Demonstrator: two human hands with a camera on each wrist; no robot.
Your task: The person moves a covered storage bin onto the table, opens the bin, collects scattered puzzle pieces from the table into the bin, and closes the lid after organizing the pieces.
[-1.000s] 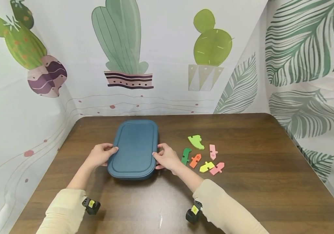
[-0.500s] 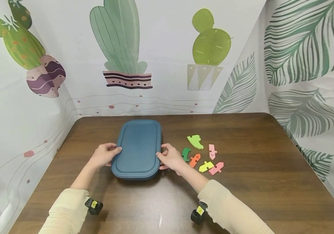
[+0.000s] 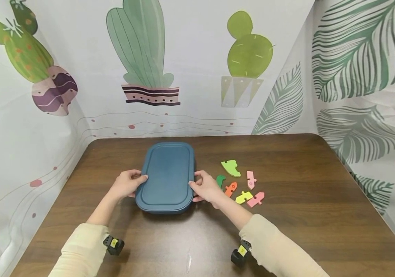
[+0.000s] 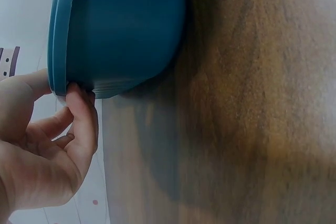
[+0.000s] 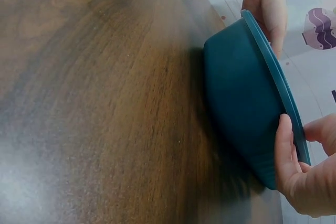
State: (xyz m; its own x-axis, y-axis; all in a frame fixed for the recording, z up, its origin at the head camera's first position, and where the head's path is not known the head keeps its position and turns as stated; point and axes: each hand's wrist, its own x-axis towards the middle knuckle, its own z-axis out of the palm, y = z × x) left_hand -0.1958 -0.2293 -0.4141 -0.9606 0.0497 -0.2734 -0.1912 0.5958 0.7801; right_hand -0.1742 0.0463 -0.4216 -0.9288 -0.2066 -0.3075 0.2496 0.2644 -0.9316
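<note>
A dark blue rectangular container with its lid on stands on the brown table, left of centre. My left hand grips its left rim, thumb on the lid edge and fingers curled under the lip. My right hand grips the right rim the same way. In the left wrist view the left hand has its fingertips tucked below the container rim. The right wrist view shows the right hand pinching the lid edge of the container, with the left hand on the far side.
Several coloured foam puzzle pieces lie just right of my right hand: a light green one, a pink one, a dark green one partly behind my hand, an orange one, a yellow one. Printed backdrop walls close in three sides.
Both hands have slid the container a little to the right, toward the puzzle pieces. My right hand now hides more of the dark green piece.
</note>
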